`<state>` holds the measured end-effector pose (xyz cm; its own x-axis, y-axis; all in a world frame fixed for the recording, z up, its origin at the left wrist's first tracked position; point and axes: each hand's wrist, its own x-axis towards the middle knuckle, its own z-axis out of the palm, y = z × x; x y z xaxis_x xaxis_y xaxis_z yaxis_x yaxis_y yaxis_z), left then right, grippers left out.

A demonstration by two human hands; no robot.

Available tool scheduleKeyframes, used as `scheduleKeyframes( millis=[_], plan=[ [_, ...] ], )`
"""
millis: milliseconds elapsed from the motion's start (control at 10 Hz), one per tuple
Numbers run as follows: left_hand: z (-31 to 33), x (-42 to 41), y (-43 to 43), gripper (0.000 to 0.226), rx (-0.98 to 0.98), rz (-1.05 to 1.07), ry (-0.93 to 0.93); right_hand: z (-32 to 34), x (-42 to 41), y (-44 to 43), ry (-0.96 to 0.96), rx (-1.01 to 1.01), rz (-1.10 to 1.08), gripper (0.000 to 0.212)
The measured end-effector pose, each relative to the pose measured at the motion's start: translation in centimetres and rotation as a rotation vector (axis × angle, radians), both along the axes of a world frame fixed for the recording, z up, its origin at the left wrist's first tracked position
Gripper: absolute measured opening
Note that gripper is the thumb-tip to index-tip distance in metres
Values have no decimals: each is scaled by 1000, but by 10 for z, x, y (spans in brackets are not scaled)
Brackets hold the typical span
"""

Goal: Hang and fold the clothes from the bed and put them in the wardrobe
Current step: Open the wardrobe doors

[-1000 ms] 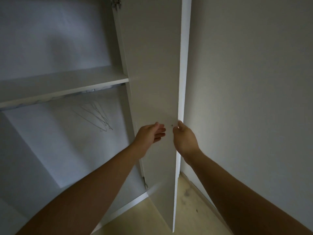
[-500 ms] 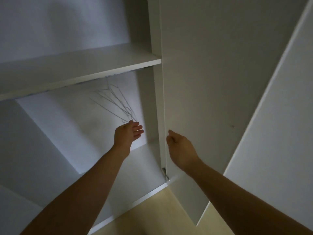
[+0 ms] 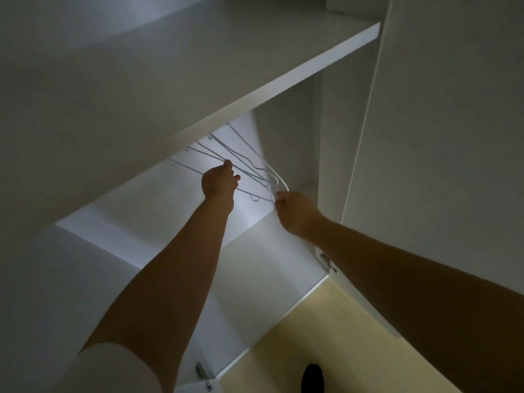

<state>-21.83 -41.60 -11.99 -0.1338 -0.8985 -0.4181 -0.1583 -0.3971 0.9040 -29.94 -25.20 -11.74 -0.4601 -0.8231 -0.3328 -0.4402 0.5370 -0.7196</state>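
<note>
Dim wardrobe (image 3: 136,228), hangers (image 3: 277,177) under its shelf (image 3: 255,66): your L hand (image 3: 219,184) curled fingers round the wires, R hand (image 3: 295,212) pinched one hanger's end. No clothes in view; hanging, folding, stowing prob. all remained.

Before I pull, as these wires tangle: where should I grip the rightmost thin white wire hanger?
Pinch the thin white wire hanger at its rounded end bend, from the front right, as the right hand does. That bend juts clear of the other grey wire hangers, which the left hand holds further left.
</note>
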Motion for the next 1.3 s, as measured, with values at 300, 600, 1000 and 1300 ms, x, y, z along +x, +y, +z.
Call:
scheduleKeyframes(
  millis=[300,600,1000,1300],
  plan=[
    [-9,-10,-16,22,-112,52,147,-14,0,-52,62,115,37,43],
    [17,5,10,19,-203,80,288,0,9,-38,138,36,38,41],
    [13,35,93,23,181,114,404,15,7,60,234,-50,-15,47],
    [-13,13,241,18,484,46,411,10,-3,222,329,-80,-213,41]
  ],
)
